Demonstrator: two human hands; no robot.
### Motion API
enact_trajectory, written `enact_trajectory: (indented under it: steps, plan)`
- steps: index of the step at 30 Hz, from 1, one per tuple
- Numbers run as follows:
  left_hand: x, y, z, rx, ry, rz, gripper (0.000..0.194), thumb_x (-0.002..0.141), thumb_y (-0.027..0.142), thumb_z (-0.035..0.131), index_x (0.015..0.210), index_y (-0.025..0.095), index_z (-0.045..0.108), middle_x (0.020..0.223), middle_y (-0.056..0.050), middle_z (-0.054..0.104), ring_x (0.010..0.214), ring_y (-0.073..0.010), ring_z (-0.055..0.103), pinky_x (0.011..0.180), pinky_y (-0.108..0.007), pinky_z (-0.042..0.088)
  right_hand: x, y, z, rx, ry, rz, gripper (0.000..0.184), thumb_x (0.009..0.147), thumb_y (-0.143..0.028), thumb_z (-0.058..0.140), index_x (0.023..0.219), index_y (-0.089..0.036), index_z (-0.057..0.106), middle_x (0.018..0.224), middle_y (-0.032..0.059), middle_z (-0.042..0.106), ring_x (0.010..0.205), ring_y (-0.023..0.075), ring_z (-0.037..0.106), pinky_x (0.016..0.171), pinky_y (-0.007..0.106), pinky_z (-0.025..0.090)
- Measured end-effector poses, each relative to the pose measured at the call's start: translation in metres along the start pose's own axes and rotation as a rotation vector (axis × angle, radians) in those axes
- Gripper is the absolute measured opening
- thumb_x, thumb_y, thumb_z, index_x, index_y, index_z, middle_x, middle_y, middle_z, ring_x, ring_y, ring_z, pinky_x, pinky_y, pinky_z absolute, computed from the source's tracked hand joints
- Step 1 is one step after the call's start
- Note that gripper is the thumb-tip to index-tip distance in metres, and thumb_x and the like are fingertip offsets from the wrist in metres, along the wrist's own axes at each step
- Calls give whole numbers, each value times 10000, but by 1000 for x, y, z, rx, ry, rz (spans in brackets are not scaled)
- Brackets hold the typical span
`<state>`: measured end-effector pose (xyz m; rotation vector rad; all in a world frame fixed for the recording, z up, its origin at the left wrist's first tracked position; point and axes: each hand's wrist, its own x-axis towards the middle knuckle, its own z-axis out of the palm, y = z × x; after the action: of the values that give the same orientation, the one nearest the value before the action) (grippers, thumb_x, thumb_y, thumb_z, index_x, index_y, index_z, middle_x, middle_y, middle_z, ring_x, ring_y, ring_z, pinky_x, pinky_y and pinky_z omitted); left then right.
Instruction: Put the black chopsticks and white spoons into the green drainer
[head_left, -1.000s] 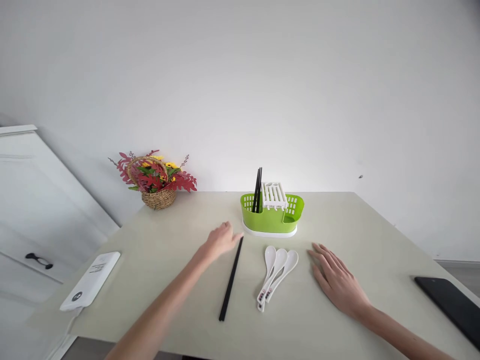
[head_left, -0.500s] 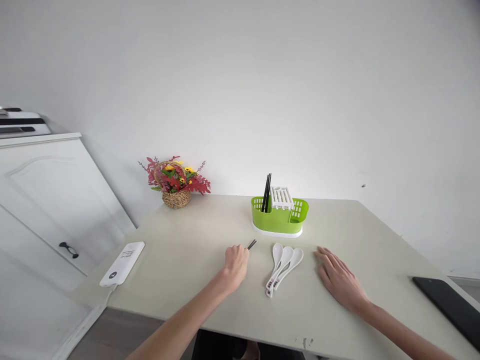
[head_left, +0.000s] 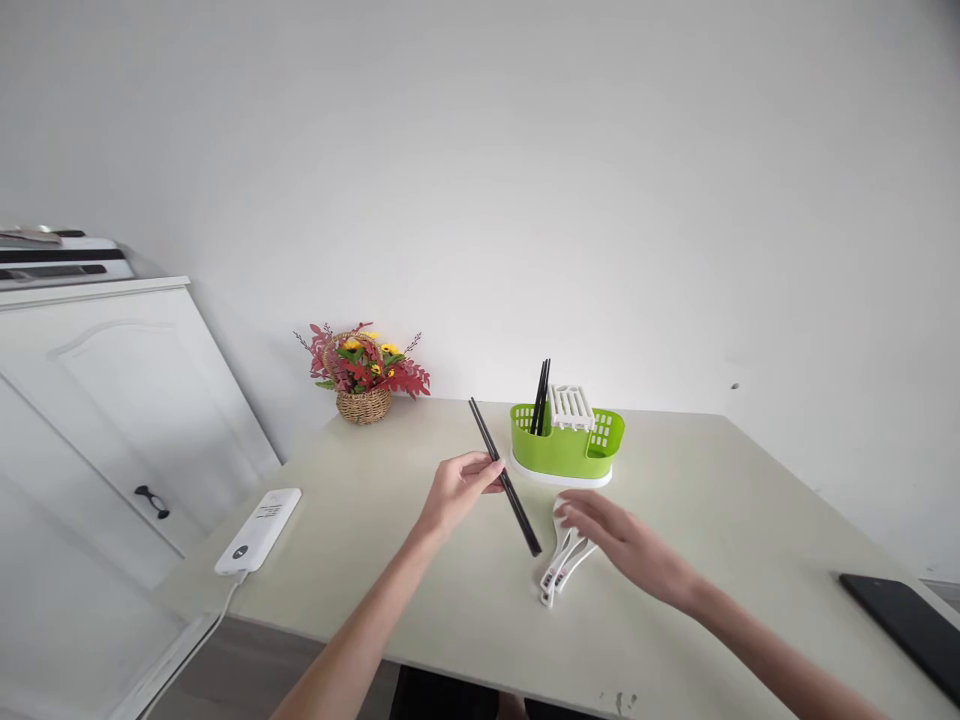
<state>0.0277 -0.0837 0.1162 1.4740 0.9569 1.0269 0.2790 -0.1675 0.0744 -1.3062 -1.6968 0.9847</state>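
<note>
Black chopsticks (head_left: 517, 507) are pinched at their middle by my left hand (head_left: 459, 487), tilted above the table with their lower ends toward the right. My right hand (head_left: 619, 535) hovers over several white soup spoons (head_left: 559, 560), its fingers stretched to the left and apart from the chopsticks. It hides most of the spoon bowls, while the patterned handles show below. Behind both hands stands a green utensil basket (head_left: 559, 455) with a white slatted rack (head_left: 571, 407) on top. More black chopsticks (head_left: 540, 400) lean upright in its left compartment.
A wicker basket of artificial flowers (head_left: 364, 400) stands at the back left. The white power bank (head_left: 259, 530) with a cable lies at the left edge, near a white cabinet (head_left: 127, 420). A black phone (head_left: 904, 625) lies at the right edge.
My left hand has raised the chopsticks and turned so that their length shows. My right hand has come off the table and moved left over the spoons. The view has shifted slightly.
</note>
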Motion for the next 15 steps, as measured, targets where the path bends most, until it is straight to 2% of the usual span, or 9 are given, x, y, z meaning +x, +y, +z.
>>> enact_trajectory:
  steps: [1,3,5,7,10,15]
  plan:
    - [-1,-1,4,-69,22,-19,432,758,542,820,952,159,768,998,-97,796,926,-251,761,940,-418,631,2,-12,8,53,-81,16,495,998,-614,440,1269,-230,598,1141,77,736,1008,215,717,933,379,553]
    - [-3,-5,8,-155,55,-46,445,752,540,833,971,156,780,1019,-101,798,962,-250,759,991,-438,614,4,-28,24,107,-190,49,518,996,-653,405,1115,-212,650,949,38,737,795,182,711,809,345,568]
    - [-4,-8,8,-196,64,-66,429,766,532,828,981,163,793,1054,-102,796,1015,-247,751,1034,-436,593,4,-34,34,97,-191,73,535,993,-668,385,961,-215,665,725,-15,646,633,146,625,708,307,540]
    - [-4,-12,3,-221,74,-79,418,770,523,830,989,168,803,1096,-104,791,1054,-245,742,1065,-430,575,5,-34,39,68,-138,92,532,994,-660,385,934,-224,682,605,-51,508,572,131,533,654,284,496]
    - [-2,-17,-4,-264,134,-98,432,732,522,861,979,171,812,1108,-103,790,1059,-246,740,1073,-429,571,6,-29,38,60,-109,119,530,990,-651,397,997,-220,706,598,-61,408,566,127,460,590,268,435]
    - [5,-19,-4,-287,165,-108,425,734,517,861,954,158,809,1081,-117,794,1056,-259,745,1057,-437,585,4,-15,30,48,-130,116,534,1000,-651,382,1014,-222,699,598,-59,382,570,133,430,595,272,414]
